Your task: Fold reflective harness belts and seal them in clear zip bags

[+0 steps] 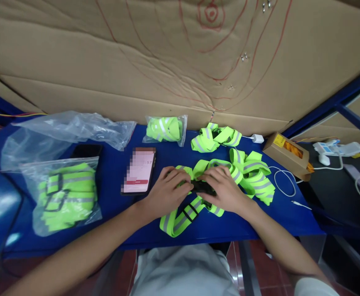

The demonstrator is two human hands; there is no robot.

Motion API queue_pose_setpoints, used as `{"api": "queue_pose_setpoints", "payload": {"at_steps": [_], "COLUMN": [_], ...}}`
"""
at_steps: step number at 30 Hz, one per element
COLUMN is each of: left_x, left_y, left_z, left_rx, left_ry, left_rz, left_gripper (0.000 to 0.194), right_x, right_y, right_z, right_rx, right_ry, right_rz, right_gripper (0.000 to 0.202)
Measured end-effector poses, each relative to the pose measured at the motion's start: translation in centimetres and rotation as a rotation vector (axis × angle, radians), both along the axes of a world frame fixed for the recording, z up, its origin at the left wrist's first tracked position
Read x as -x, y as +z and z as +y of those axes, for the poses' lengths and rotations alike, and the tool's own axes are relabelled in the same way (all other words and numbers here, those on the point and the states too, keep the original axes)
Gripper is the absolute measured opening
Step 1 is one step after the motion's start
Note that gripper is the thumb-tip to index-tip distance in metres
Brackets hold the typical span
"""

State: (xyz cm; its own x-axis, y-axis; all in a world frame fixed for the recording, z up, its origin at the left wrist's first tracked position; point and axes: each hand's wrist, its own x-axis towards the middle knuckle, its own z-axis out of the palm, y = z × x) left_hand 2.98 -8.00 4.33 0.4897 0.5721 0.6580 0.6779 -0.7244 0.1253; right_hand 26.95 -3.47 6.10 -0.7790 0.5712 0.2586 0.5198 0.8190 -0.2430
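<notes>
Both hands meet over a tangle of neon yellow-green straps with grey reflective stripes at the middle of the blue table. My left hand has its fingers curled on the strap and the left end of a black buckle-like piece. On the right side of that piece, my right hand is closed round it. Part of the black piece is hidden under the fingers. A black slider sits on the strap loop below my hands. More striped straps lie bunched just right of my right hand.
A phone lies left of my hands. Bagged green straps are at the left, another bag at the back. Behind lie loose straps. A cardboard box and white cable are at the right. A cardboard wall stands behind.
</notes>
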Motion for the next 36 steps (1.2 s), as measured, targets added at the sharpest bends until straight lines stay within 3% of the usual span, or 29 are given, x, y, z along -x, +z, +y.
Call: {"api": "queue_pose_setpoints", "payload": {"at_steps": [2,6,12,17,23,27,36], "left_x": [-0.2,-0.5,-0.8,-0.9,-0.8,-0.8,-0.7], "left_y": [-0.1,-0.3,-0.7,-0.8,-0.9,-0.9,-0.9], "left_z": [-0.1,-0.1,0.0,-0.1,-0.1,-0.1,0.0], "left_rx": [0.121,0.254,0.278,0.342,0.353,0.318,0.422], "left_ry": [-0.037,-0.011,0.043,0.024,0.065,0.031,0.005], "left_rz": [0.010,-0.005,-0.028,0.002,0.095,0.147,0.066], "left_gripper": [0.006,0.030,0.018,0.017,0.028,0.031,0.020], "right_x": [0.2,1.0,1.9,1.3,1.2,1.6,1.9], "right_y": [-0.5,-1.1,-1.3,-1.3,-1.3,-1.5,-1.4], "right_z": [0.0,-0.6,-1.4,-1.2,-0.8,-0.8,-1.4], "right_rx": [0.022,-0.056,-0.085,-0.035,-0.020,-0.012,-0.025], "right_ry": [-0.009,-0.054,-0.100,-0.164,-0.146,-0.132,-0.080], "right_rz": [-0.055,-0.089,-0.139,-0.104,-0.071,-0.076,-0.094], "right_gripper": [0.024,0.023,0.026,0.048,0.032,0.032,0.032]}}
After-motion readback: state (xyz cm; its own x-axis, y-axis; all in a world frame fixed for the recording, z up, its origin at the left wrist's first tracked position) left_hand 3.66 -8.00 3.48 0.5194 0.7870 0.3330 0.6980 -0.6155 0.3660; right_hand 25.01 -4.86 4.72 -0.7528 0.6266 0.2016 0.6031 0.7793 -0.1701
